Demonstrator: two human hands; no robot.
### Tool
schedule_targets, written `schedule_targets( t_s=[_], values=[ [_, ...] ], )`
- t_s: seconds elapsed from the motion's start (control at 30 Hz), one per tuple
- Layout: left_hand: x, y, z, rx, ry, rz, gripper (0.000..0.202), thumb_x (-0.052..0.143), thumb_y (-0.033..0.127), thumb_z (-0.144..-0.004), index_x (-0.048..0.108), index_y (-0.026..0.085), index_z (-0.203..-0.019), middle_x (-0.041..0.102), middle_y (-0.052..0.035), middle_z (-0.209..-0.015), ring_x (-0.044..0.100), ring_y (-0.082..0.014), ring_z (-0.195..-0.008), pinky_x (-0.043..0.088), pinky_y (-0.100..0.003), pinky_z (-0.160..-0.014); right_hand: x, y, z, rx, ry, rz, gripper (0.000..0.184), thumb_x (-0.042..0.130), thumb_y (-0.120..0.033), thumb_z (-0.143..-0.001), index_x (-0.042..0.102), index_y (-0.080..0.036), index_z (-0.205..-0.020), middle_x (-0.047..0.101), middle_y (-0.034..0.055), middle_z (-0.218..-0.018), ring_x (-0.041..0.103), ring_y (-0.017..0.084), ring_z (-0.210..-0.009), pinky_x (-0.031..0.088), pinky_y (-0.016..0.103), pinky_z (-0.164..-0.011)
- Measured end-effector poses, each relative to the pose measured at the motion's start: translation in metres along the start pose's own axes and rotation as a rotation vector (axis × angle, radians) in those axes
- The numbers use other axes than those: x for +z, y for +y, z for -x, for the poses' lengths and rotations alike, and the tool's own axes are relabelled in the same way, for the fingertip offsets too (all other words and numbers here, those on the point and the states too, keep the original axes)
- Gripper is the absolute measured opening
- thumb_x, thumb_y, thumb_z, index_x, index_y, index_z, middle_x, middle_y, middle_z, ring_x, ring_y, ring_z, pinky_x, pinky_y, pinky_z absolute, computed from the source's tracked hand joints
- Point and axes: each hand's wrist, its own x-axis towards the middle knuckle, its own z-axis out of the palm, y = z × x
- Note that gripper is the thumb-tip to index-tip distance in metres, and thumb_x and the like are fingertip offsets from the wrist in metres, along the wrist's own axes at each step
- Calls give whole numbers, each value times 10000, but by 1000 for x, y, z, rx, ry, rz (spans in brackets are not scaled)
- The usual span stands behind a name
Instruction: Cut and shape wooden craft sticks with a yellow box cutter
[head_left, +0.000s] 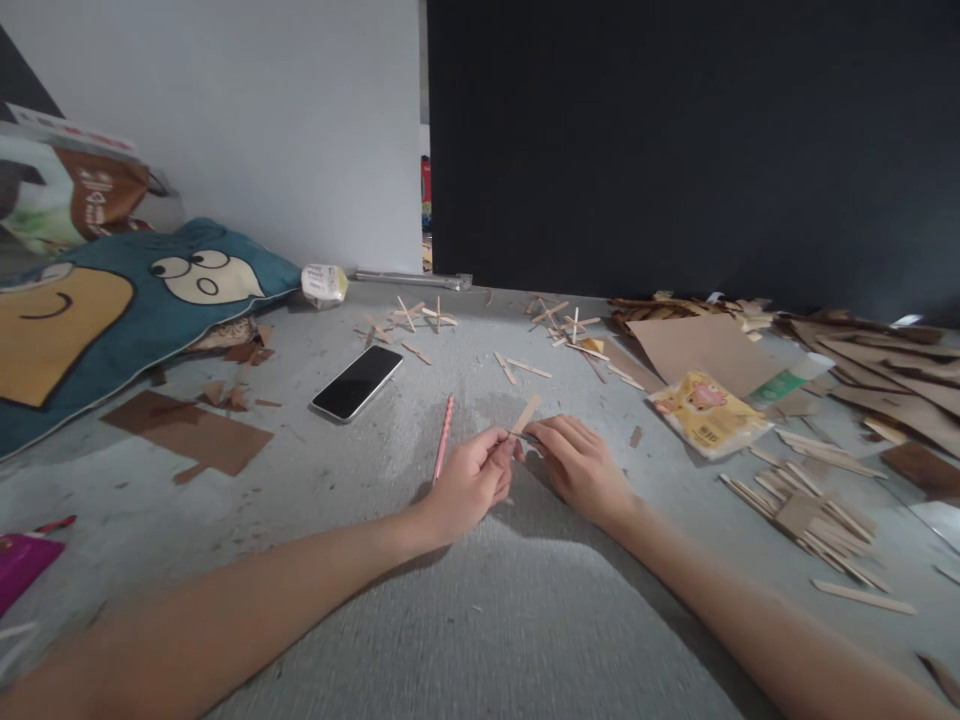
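Observation:
My left hand [469, 482] is curled closed, pinching the lower end of a short wooden stick [524, 414] that points up and to the right. My right hand [579, 462] meets it from the right, fingers closed around a small dark tool I cannot make out, pressed against the stick's base. Both hands hover just over the grey carpet [480, 620]. A pink pencil [443, 438] lies on the carpet just left of my left hand.
A black phone [357, 382] lies face up to the left. Loose sticks [555, 325] scatter beyond. A yellow packet [705, 412], cardboard sheets [697, 345] and a stick assembly [806, 510] sit right. A blue cushion [112, 310] and brown card [187, 430] lie left.

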Motion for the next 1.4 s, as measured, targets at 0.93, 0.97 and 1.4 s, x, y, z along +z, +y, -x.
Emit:
schedule_targets(
  t_s=[0.93,0.97,1.4],
  values=[
    [3,0,-1,5,70,-8,431,555,598,-985,489,199,-1132,362,129,-540,323,-87,-439,269,-210,-438,2,-4,-1,112,48,-10,241,434,-150,-1052,580,-226,-1227,711,93,-964,689,219,-833,547,315,-728],
    [3,-1,-1,4,82,-20,413,554,591,-989,479,205,-1114,376,128,-538,335,-87,-440,274,-209,-442,2,-4,0,119,49,-13,231,436,-159,-1054,584,-226,-1220,712,93,-959,692,217,-827,547,312,-727],
    [-1,-9,-4,51,225,-170,366,454,594,-1030,383,236,-1047,512,96,-600,453,-106,-476,364,-239,-505,-14,-41,-26,718,74,-512,192,459,-414,-1058,540,-240,-1070,610,-47,-640,551,113,-418,427,221,-412]
  ],
)
